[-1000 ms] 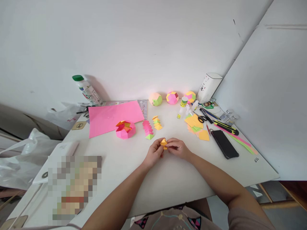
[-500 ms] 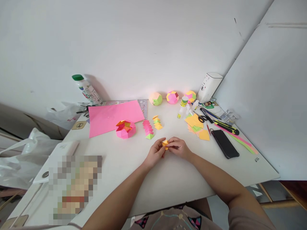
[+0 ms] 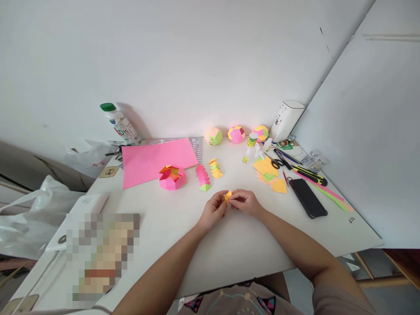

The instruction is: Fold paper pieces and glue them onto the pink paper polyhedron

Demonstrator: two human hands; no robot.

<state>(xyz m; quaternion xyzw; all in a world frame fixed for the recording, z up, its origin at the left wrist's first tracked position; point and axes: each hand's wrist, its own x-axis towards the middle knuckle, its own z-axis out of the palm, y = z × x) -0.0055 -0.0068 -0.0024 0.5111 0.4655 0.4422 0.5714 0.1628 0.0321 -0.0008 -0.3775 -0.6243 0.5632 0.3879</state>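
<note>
A small folded orange paper piece (image 3: 227,196) is pinched between both hands over the middle of the white table (image 3: 183,245). My left hand (image 3: 213,211) grips it from the left with curled fingers. My right hand (image 3: 246,203) pinches it from the right. Just beyond the hands lie a row of folded pink and green paper units (image 3: 203,177) and a short row of orange ones (image 3: 215,168). A pink paper bowl shape (image 3: 172,176) sits to the left of them.
A pink sheet (image 3: 157,159) lies at the back left beside a green-capped bottle (image 3: 119,123). Three paper balls (image 3: 236,133), a glue bottle (image 3: 251,144), loose paper squares (image 3: 269,173), scissors (image 3: 274,161), a utility knife (image 3: 310,174) and a black phone (image 3: 307,197) are at the right.
The orange piece has been turned and squeezed smaller between the fingertips. Both hands stay in almost the same place.
</note>
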